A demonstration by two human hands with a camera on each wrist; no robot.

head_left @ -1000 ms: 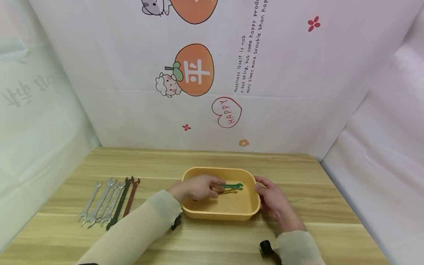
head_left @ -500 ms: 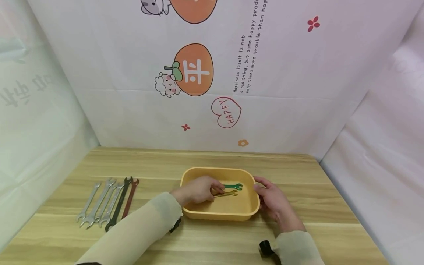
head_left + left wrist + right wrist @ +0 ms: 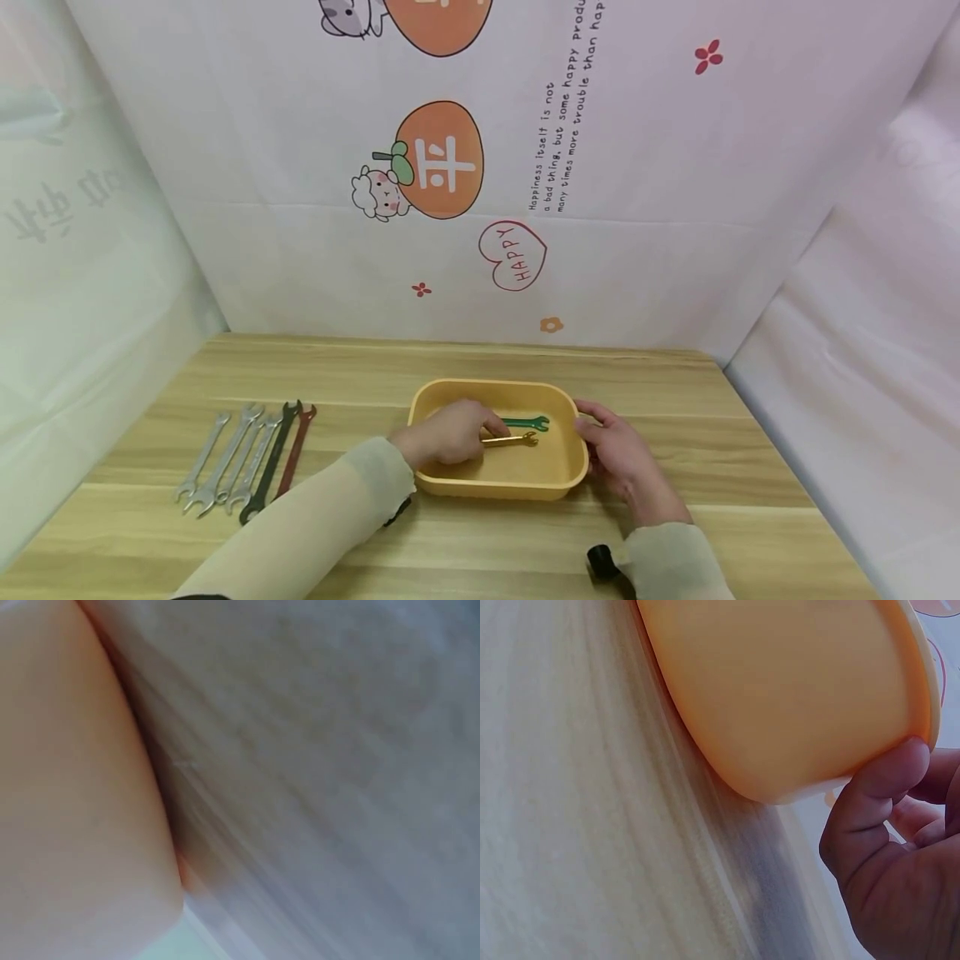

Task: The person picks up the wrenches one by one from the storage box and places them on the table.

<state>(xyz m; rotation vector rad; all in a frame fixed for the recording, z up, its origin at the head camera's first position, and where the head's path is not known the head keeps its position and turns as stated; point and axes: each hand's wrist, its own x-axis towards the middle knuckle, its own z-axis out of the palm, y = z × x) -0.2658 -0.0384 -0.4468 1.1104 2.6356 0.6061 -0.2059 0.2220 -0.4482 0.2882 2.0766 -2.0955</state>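
A yellow plastic bin (image 3: 495, 486) stands on the table, with a green open-end wrench (image 3: 527, 423) and a gold open-end wrench (image 3: 519, 439) inside. Reaching over the left side, my left hand (image 3: 459, 429) pinches the gold wrench near its covered end; that end is hidden by the fingers. The green wrench lies just beyond, partly behind the same hand. My right hand (image 3: 621, 457) holds the bin's right end at the rim. In the right wrist view the thumb (image 3: 900, 769) presses the bin's rim (image 3: 932, 697). Only blurred skin and tabletop show in the left wrist view.
Left of the bin several wrenches lie in a row: silver ones (image 3: 234, 458), a black one (image 3: 273, 462) and a red one (image 3: 297, 446). A printed white sheet (image 3: 637, 250) hangs along the table's back edge, with white sheets at both sides.
My left fingers have drawn back slightly from over the green wrench and closed on the gold one, which has turned a little. The right hand and the bin have stayed put.
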